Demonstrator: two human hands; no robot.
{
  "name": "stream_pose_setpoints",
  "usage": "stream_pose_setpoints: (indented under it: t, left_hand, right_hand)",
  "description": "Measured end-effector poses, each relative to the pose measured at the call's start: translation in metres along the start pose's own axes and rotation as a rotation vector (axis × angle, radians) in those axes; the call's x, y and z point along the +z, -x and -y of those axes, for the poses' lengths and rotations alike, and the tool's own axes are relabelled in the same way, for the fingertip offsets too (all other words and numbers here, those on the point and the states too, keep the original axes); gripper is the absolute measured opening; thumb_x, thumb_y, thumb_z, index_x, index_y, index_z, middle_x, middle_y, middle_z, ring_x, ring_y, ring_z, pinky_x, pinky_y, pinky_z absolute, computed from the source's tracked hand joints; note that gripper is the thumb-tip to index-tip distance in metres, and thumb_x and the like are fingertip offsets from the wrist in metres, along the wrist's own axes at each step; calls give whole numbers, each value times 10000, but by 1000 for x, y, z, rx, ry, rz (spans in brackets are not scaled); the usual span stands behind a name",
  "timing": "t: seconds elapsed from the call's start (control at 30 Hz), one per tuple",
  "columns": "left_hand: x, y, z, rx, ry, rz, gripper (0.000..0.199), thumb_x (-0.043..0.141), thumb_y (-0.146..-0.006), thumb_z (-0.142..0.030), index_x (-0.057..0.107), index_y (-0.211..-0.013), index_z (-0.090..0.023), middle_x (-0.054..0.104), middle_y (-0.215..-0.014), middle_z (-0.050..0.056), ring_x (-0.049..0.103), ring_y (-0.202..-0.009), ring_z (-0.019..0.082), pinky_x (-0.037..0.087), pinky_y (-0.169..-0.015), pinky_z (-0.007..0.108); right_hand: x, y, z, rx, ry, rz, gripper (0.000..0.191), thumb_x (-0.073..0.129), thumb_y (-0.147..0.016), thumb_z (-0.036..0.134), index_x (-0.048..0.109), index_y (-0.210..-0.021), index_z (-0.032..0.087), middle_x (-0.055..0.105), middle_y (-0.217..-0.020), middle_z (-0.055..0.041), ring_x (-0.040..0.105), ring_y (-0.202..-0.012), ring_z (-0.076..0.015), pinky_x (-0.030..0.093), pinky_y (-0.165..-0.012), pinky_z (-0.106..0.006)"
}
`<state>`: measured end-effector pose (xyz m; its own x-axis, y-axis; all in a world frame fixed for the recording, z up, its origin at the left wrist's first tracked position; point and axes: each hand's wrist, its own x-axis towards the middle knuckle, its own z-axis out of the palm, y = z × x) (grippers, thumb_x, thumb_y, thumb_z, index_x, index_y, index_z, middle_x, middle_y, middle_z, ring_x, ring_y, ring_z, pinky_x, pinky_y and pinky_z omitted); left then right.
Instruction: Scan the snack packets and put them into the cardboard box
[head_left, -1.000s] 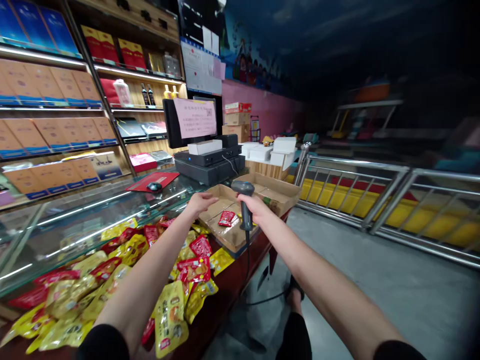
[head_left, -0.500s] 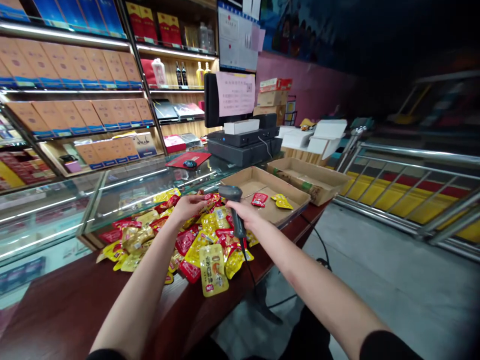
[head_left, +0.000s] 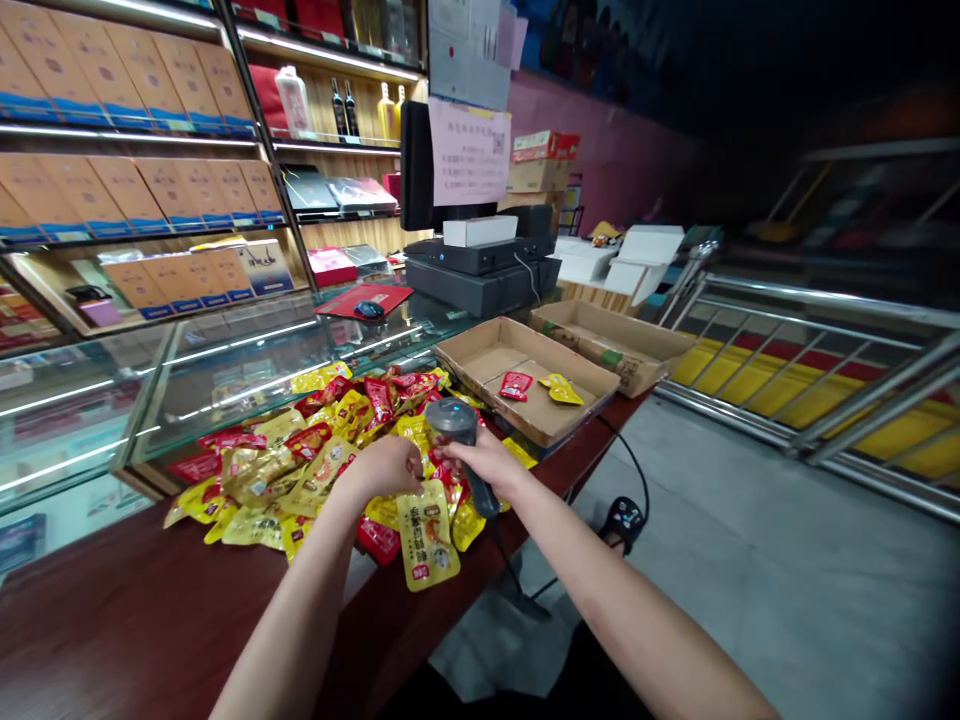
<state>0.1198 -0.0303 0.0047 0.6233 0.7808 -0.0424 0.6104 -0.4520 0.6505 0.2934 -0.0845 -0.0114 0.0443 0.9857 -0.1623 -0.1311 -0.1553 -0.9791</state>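
My right hand (head_left: 491,462) grips a dark grey handheld barcode scanner (head_left: 457,425), its head over the pile and its cable hanging down past the counter edge. Beside it, my left hand (head_left: 386,468) is closed with the fingers curled down. Its fingertips are at the top edge of a gold snack packet (head_left: 427,540) that lies at the front of the pile; what they hold, if anything, is hidden. Around both hands spreads a heap of red, yellow and gold snack packets (head_left: 330,470).
A shallow cardboard box (head_left: 547,425) right of the heap holds one red packet (head_left: 516,385) and one yellow packet (head_left: 560,389). Behind it stands another cardboard box (head_left: 615,345). A monitor (head_left: 416,165), a mouse (head_left: 368,310) and a glass counter (head_left: 225,350) lie beyond. Metal railing (head_left: 817,370) runs at right.
My left hand has come back from the far side of the heap to the gold packet in front, its fingers now curled. The scanner has moved slightly nearer. The view has tilted down.
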Motion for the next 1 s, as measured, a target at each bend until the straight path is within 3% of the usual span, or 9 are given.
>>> stream_pose_setpoints:
  t: [0.13, 0.23, 0.33, 0.43, 0.6, 0.73, 0.83, 0.9, 1.0]
  left_hand:
    - [5, -7, 6, 43, -65, 62, 123, 751, -425, -195, 677, -513, -239, 629, -548, 1, 531, -517, 150, 334, -492, 231]
    - [-3, -9, 10, 109, -28, 33, 68, 715, -539, -246, 680, -593, -225, 646, -617, 7, 557, -573, 159, 363, -529, 232]
    - [-16, -7, 8, 133, 45, -148, 74, 627, -678, -284, 645, -696, -214, 640, -653, 2, 569, -607, 158, 382, -555, 231]
    - [-20, -8, 2, 122, 129, -359, 107, 599, -732, -314, 598, -742, -208, 637, -686, 3, 580, -626, 158, 406, -586, 241]
    - [2, -23, -3, 37, 408, -621, 185, 587, -762, -366, 547, -837, -202, 632, -838, 24, 594, -619, 142, 444, -597, 250]
    - [14, -33, -6, 77, 647, -697, 189, 599, -756, -325, 506, -858, -196, 595, -856, 25, 608, -702, 145, 475, -655, 257]
    - [9, -29, -9, 257, 720, -732, 116, 581, -749, -229, 507, -830, -191, 583, -845, 24, 601, -843, 165, 466, -781, 290]
    - [5, -24, -8, 391, 719, -689, 31, 550, -737, -177, 519, -739, -181, 587, -813, 33, 582, -944, 195, 440, -850, 315]
    - [4, -21, -2, 455, 729, -604, 146, 501, -753, -176, 524, -609, -169, 607, -749, 53, 573, -992, 227, 426, -866, 328]
  right_hand:
    - [-1, -5, -9, -18, 17, 17, 128, 637, -628, 160, 666, -753, 161, 678, -732, -14, 621, -664, -129, 487, -633, -235]
    - [-4, -6, -13, -41, 54, 19, 174, 651, -629, 176, 672, -801, 163, 684, -752, -7, 624, -689, -137, 496, -695, -262]
    - [-8, -5, -9, -57, 64, 16, 234, 670, -619, 184, 668, -853, 168, 685, -773, 1, 622, -698, -141, 497, -703, -271]
    - [-10, -5, 2, -12, -40, 11, 250, 663, -618, 181, 650, -867, 170, 675, -743, 2, 614, -645, -138, 508, -647, -270]
    - [-8, -11, 20, 172, -191, -16, 181, 657, -638, 183, 612, -812, 173, 610, -614, 22, 563, -505, -118, 504, -513, -255]
    - [-7, -17, 24, 251, -338, 7, 183, 653, -658, 145, 592, -830, 169, 605, -621, 13, 609, -561, -142, 546, -577, -305]
    - [-8, -24, 23, 329, -453, 13, 157, 641, -695, 162, 575, -838, 156, 618, -659, -13, 648, -633, -174, 561, -631, -364]
    - [-8, -29, 22, 296, -465, -30, 131, 635, -690, 135, 574, -807, 134, 612, -641, -25, 643, -615, -171, 558, -630, -351]
    - [-7, -36, 22, 147, -417, -177, 136, 623, -633, 55, 564, -728, 133, 577, -572, 5, 587, -520, -122, 539, -596, -282]
